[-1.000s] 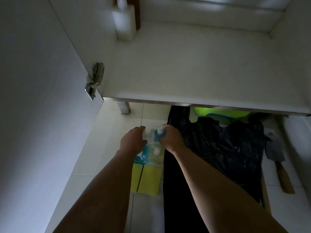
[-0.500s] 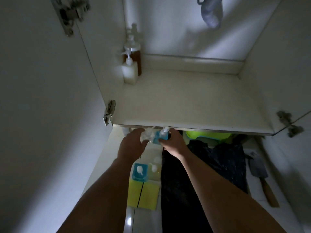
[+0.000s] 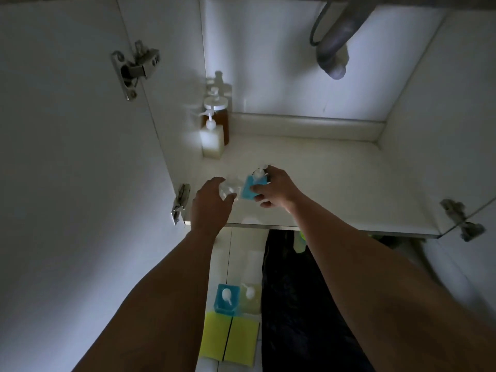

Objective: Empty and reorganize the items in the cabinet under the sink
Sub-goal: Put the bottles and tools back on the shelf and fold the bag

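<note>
My left hand (image 3: 210, 204) grips a clear pump bottle (image 3: 228, 188) over the front of the white cabinet floor (image 3: 335, 183). Beside it my right hand (image 3: 276, 190) grips a blue pump bottle (image 3: 249, 189). The two bottles are side by side, a little inside the cabinet's front edge. In the back left corner stand a white pump bottle (image 3: 212, 140) and, behind it, a brown pump bottle (image 3: 222, 122). On the floor tiles in front of the cabinet sit another blue pump bottle (image 3: 226, 299), a pale yellow pump bottle (image 3: 251, 298) and two yellow sponges (image 3: 229, 338).
The open left door (image 3: 67, 157) with its hinges (image 3: 135, 68) stands close on the left. A grey drain pipe (image 3: 332, 49) hangs at the top. A black plastic bag (image 3: 290, 304) lies on the floor with something green (image 3: 300, 241) behind it. The right door's hinge (image 3: 461, 218) is at the right.
Both hands lifted the clear and the blue bottle from the floor beside the sponges up and forward over the cabinet's front edge. The view tilted up, showing the pipe and back wall.
</note>
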`<state>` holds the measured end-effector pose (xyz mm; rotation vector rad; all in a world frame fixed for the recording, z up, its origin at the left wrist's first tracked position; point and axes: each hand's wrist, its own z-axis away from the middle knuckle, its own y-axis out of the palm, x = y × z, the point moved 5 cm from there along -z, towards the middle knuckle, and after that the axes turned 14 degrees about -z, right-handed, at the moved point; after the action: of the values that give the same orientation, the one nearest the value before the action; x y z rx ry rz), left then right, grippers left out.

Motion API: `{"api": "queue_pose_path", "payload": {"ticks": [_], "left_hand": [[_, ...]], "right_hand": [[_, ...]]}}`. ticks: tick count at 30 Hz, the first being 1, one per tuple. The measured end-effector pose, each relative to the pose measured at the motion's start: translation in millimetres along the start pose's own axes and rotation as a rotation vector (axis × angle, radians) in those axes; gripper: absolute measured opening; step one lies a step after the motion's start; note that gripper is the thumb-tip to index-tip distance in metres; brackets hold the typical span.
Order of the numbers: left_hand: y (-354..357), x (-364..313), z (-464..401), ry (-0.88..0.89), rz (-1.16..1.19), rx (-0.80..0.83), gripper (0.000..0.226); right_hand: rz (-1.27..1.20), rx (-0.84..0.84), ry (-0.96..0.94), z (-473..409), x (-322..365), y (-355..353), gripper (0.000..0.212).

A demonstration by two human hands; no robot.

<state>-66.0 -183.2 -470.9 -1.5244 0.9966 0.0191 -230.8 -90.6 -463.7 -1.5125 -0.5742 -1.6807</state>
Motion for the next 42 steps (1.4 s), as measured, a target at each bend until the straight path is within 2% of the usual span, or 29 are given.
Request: {"api": "queue_pose_path", "payload": {"ticks": [6,10,15,19,22,25,28,30,33,37,40,42], "left_hand": [[50,38,-12,-0.129,0.01,0.019,0.046],[65,44,-33,-0.172,0.052,-0.042,0.042],[79,47,-56,-0.277,0.092,-0.173,0.049],[95,53,-81,-0.418,0.052,-0.173,0.064],[101,58,-95,-0.495,0.088,-0.225,0.059],[111,60,-102,-0.587,0.209,-0.238,0.062],[129,51,-95,-0.675,0.428,-0.216,0.072],[138,41,-89,-0.662,0.565,-0.208,0.078],[135,37,-92,-0.639,0.643,-0.188,0.081],[124,48,-110,-0.634,0.547,-0.153,0.075],[120,60,-120,-0.658,0.513,-0.213,0.066],[118,62,-123,-0.71,0.548,-0.255,0.059]], "right_hand": [[0.117,-0.042,0.067,-60,-45,15,0.037],[0.241,-0.12,-0.069,-89,-60,24,0.055],[0.309,-0.201,-0.201,-133,-59,38,0.065],[0.353,-0.192,-0.277,-164,-47,52,0.071],[0.344,-0.183,-0.311,-181,-41,66,0.071],[0.319,-0.144,-0.336,-196,-34,87,0.067],[0.325,-0.115,-0.355,-206,-27,102,0.066],[0.355,-0.092,-0.371,-212,-24,107,0.064],[0.352,-0.072,-0.363,-217,-22,110,0.061],[0.295,-0.06,-0.314,-221,-17,109,0.059],[0.22,-0.033,-0.243,-227,-16,113,0.06],[0.172,-0.012,-0.221,-233,-18,113,0.069]]}}
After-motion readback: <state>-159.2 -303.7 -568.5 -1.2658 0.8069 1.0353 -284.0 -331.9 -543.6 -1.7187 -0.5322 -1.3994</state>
